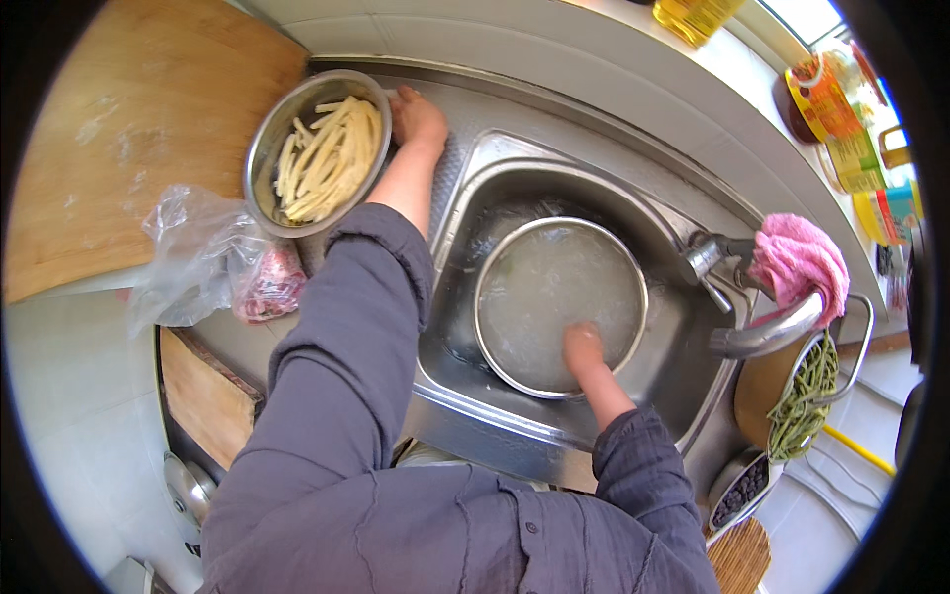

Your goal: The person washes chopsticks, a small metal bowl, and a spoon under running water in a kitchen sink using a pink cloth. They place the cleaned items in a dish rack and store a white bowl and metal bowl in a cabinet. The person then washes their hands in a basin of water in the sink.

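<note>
My left hand (421, 119) is at the right rim of a metal bowl (256, 167) holding pale cut strips (334, 160) that look like potato; its fingertips are partly hidden, so its grip is unclear. The bowl stands on the counter left of the sink. Inside the steel sink (672, 356) sits a round metal basin (481, 297) filled with cloudy water (549, 282). My right hand (582, 349) dips into that water near the basin's lower right rim, its fingers hidden below the surface.
A faucet (772, 330) with a pink cloth (798, 260) over it stands right of the sink. Beyond are a pot of green beans (805, 401) and a container of dark pieces (742, 490). A wooden board (163, 134) and a plastic bag of reddish food (271, 286) lie left.
</note>
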Demonstrator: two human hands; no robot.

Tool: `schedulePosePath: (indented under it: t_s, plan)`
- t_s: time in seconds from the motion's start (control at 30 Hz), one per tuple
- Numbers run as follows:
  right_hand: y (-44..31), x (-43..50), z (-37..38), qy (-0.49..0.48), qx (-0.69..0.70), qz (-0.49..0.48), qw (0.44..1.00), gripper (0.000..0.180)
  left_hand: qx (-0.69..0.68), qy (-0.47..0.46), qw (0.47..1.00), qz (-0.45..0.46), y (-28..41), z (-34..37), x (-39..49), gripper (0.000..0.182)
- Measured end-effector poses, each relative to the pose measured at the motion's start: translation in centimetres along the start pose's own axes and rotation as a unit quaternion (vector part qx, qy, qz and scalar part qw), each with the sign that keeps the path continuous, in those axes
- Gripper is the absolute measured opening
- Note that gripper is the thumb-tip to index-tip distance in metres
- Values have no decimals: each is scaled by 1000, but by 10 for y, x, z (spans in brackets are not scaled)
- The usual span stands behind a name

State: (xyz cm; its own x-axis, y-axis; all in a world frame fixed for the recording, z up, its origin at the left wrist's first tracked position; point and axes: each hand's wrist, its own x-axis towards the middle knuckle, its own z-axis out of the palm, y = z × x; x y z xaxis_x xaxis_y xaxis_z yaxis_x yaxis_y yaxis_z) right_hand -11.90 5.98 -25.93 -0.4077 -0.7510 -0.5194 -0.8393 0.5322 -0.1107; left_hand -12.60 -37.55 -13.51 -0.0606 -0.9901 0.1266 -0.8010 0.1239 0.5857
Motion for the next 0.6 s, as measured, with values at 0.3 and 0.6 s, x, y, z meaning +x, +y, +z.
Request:
schedulePosePath:
  t_s: [0.3, 0.6]
  plan:
    - [13, 22, 16, 15, 154, 140, 978, 20, -41, -86, 919, 383, -13, -55, -111, 27]
    - [-29, -6, -104, 10, 889, 52, 455, 46, -437, -463, 744, -203, -59, -58, -292, 29]
